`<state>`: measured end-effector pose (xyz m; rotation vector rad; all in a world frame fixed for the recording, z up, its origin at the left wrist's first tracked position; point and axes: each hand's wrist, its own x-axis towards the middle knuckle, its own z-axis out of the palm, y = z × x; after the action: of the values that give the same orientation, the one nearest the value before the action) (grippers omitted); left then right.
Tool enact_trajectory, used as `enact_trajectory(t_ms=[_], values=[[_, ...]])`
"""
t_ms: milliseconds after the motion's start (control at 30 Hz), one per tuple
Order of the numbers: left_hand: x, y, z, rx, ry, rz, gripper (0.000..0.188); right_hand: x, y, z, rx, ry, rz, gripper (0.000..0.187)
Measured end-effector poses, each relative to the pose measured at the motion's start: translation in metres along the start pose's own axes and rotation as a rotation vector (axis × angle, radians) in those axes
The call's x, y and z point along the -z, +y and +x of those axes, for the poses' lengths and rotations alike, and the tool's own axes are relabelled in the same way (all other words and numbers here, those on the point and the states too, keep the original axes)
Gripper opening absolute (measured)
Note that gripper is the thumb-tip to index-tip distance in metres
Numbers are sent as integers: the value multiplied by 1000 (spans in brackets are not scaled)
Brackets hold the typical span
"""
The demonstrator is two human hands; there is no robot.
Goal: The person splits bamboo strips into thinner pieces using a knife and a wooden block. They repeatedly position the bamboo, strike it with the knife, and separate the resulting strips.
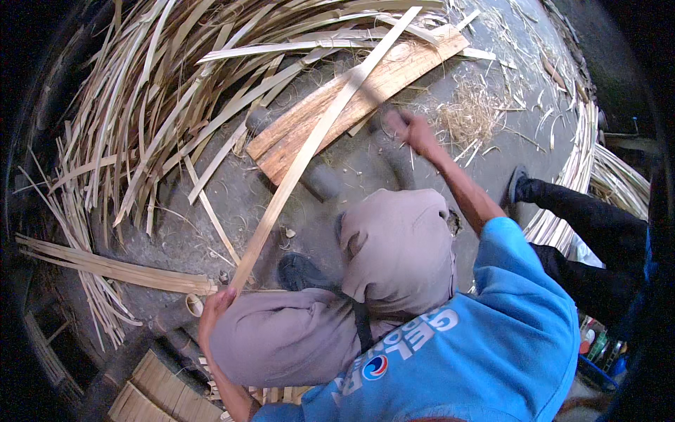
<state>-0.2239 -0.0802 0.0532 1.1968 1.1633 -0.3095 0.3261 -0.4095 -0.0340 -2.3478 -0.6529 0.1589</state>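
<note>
A long, pale bamboo strip [313, 144] runs from my left knee up across a wooden board [415, 67]. My left hand [218, 304] is closed on the strip's near end, beside my left knee. To the right of the strip, just off the board's near edge, is my right hand [416, 132]. Its fingers are curled and blurred by motion. A dark smear crosses the strip up and left of that hand; whatever the hand holds is too blurred to name. The board lies slanted, with dark rounded supports [322, 181] showing along its near side.
A large heap of split bamboo strips [162, 91] spreads over the far left. Flat strips [119, 264] lie left of my left hand. Fine shavings [472, 116] are piled right of the board. Another person's dark-trousered leg [583, 211] stands at the right, near bundled strips [619, 179].
</note>
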Motion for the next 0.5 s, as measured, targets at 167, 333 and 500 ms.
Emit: enact_trajectory(t_ms=[167, 333, 500], values=[[23, 5, 6, -27, -40, 215, 38, 41, 42, 34, -205, 119, -127, 59], [-68, 79, 76, -409, 73, 524, 44, -13, -18, -22, -172, -59, -3, 56], [-134, 113, 114, -348, -7, 483, 49, -33, -86, -73, 19, -341, -22, 52]])
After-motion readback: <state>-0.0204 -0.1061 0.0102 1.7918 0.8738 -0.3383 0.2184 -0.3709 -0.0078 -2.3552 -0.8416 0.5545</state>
